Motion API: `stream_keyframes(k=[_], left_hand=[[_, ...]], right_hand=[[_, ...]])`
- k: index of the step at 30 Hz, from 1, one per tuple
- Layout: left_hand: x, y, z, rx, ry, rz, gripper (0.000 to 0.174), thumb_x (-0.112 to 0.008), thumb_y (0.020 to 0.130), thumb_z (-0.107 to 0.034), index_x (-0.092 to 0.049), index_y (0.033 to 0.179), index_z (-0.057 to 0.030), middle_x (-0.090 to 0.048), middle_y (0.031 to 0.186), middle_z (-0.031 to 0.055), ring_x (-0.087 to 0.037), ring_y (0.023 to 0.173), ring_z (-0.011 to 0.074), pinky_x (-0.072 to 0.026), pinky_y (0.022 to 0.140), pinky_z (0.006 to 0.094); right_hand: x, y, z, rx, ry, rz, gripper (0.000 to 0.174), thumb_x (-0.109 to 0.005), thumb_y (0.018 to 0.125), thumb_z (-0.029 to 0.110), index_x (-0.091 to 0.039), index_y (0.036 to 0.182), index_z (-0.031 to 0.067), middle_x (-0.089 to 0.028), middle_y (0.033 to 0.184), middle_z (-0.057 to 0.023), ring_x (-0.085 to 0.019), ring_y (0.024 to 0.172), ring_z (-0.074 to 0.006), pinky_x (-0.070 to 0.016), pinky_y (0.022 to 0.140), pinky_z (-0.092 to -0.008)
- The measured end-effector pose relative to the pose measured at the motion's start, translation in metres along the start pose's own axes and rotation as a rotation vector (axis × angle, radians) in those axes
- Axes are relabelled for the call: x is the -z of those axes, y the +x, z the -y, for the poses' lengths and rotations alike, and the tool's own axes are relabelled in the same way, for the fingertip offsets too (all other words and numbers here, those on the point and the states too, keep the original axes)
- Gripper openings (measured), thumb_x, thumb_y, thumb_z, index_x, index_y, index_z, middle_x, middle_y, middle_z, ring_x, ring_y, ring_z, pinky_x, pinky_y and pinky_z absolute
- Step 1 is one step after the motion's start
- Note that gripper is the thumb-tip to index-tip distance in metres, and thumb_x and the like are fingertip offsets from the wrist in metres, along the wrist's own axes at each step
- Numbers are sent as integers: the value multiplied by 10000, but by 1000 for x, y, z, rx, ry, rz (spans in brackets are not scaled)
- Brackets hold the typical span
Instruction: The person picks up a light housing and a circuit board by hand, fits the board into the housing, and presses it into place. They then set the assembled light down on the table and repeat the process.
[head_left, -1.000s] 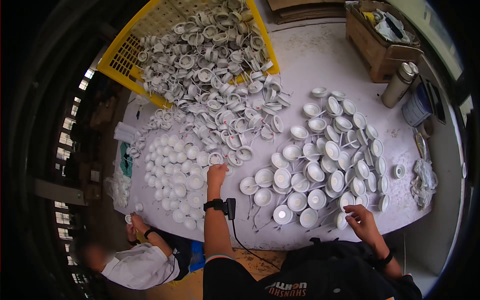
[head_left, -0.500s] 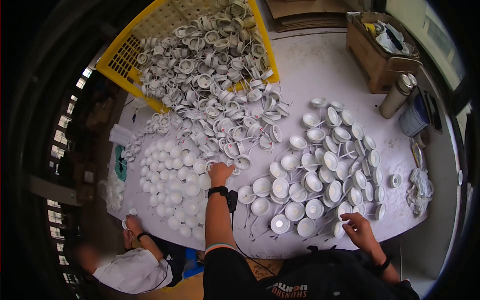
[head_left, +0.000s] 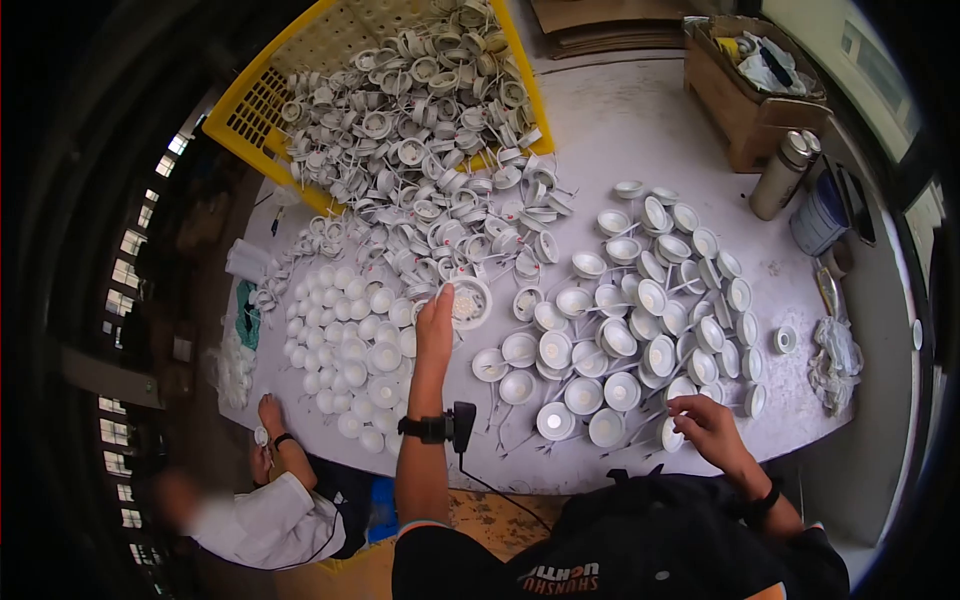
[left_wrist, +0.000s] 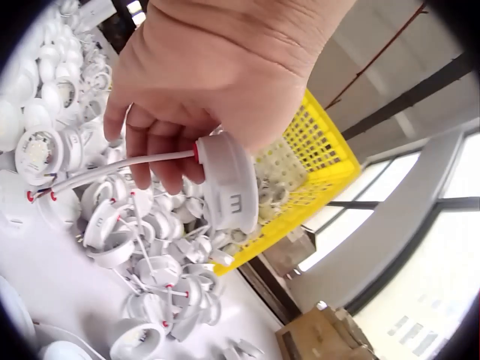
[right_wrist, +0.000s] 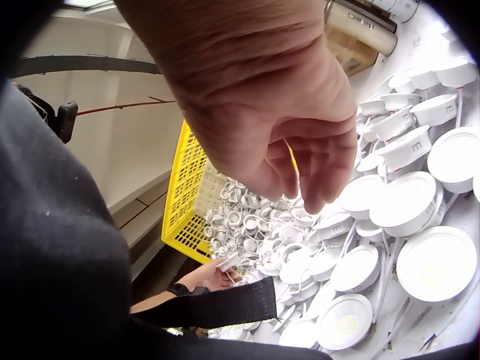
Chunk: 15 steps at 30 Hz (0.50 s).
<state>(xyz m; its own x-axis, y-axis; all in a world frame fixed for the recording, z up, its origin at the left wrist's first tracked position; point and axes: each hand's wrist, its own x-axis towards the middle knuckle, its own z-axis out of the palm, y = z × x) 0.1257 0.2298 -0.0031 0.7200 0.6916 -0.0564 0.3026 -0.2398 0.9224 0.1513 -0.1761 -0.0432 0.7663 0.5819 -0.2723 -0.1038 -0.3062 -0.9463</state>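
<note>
My left hand (head_left: 436,322) grips a white round lamp housing (head_left: 470,302) lifted just above the table (head_left: 620,120), between the loose pile and the rows of white domes. In the left wrist view the fingers (left_wrist: 161,142) curl round that housing (left_wrist: 229,184), and its white wire (left_wrist: 120,166) trails off to the left. My right hand (head_left: 703,422) hovers at the table's front right edge over the nearest finished lamp (head_left: 668,433). In the right wrist view its fingers (right_wrist: 319,161) hang loosely curled and hold nothing.
A tipped yellow crate (head_left: 240,110) spills a pile of wired housings (head_left: 440,200). Finished lamps (head_left: 640,320) cover the right, white domes (head_left: 350,340) the left. A cardboard box (head_left: 750,110), a flask (head_left: 780,175) and a tape roll (head_left: 786,339) stand right. Another person (head_left: 265,520) works at the lower left.
My left hand has lifted a lamp housing out of the pile's edge and turned it face up. My right hand has shifted slightly left along the front edge.
</note>
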Motion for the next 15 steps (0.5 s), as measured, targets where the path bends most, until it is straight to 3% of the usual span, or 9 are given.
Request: stream_keyframes(k=[2, 4, 6, 8, 9, 10, 13, 15], left_hand=[[-20, -59, -29, -190, 25, 150, 362, -456, 903, -312, -539, 836, 34, -554, 693, 121, -488, 632, 225, -407, 620, 326], [-47, -120, -58, -329, 87, 259, 321, -476, 897, -299, -505, 824, 13, -511, 672, 143, -488, 622, 272, -403, 622, 338], [-74, -160, -61, -497, 66, 340, 303, -511, 883, -294, -503, 883, 9, -513, 716, 163, -504, 650, 315, -408, 616, 340], [-95, -188, -59, -395, 21, 454, 327, -504, 891, -318, -499, 941, 5, -543, 797, 176, -540, 701, 293, -420, 639, 328], [-99, -195, -56, -203, -146, 524, 331, -512, 894, -313, -502, 993, 3, -569, 861, 139, -548, 757, 200, -426, 664, 299], [-101, -201, -55, -207, -154, 553, 331, -512, 894, -313, -502, 993, 3, -569, 861, 139, -548, 757, 200, -426, 664, 299], [-96, -215, -65, -23, -333, 703, 307, -528, 897, -255, -511, 1043, 15, -552, 821, 10, -488, 716, 75, -406, 629, 223], [-94, -218, -58, 19, -296, 759, 295, -525, 898, -243, -514, 1037, 17, -546, 791, 7, -481, 690, 70, -399, 614, 214]], right_hand=[[-3, 0, 22, -7, 78, 49, 245, -562, 861, 128, -560, 1085, 29, -599, 978, -67, -588, 744, -123, -479, 632, -258], [-10, -1, 50, -63, 300, 214, 349, -560, 872, 184, -497, 1181, 35, -590, 976, -55, -588, 747, -121, -480, 636, -254], [-21, -3, 69, 12, 392, 280, 447, -575, 865, 234, -434, 1245, 47, -581, 961, -49, -585, 731, -117, -477, 597, -244], [-25, -6, 84, 2, 354, 306, 468, -581, 858, 246, -418, 1244, 37, -574, 943, -52, -570, 703, -105, -469, 550, -230], [-26, -6, 80, 35, 299, 213, 416, -574, 858, 220, -451, 1200, 19, -573, 923, -57, -553, 683, -91, -453, 509, -219], [-19, -7, 84, -2, 202, 200, 358, -576, 848, 191, -496, 1145, 8, -575, 907, -61, -548, 717, -91, -461, 571, -233], [-10, -11, 66, 151, 229, 98, 299, -591, 830, 153, -535, 1083, 4, -575, 892, -55, -547, 776, -97, -461, 661, -249], [-5, -18, 67, 149, 188, 104, 265, -601, 815, 120, -545, 1044, -2, -573, 891, -50, -542, 818, -104, -450, 732, -257]])
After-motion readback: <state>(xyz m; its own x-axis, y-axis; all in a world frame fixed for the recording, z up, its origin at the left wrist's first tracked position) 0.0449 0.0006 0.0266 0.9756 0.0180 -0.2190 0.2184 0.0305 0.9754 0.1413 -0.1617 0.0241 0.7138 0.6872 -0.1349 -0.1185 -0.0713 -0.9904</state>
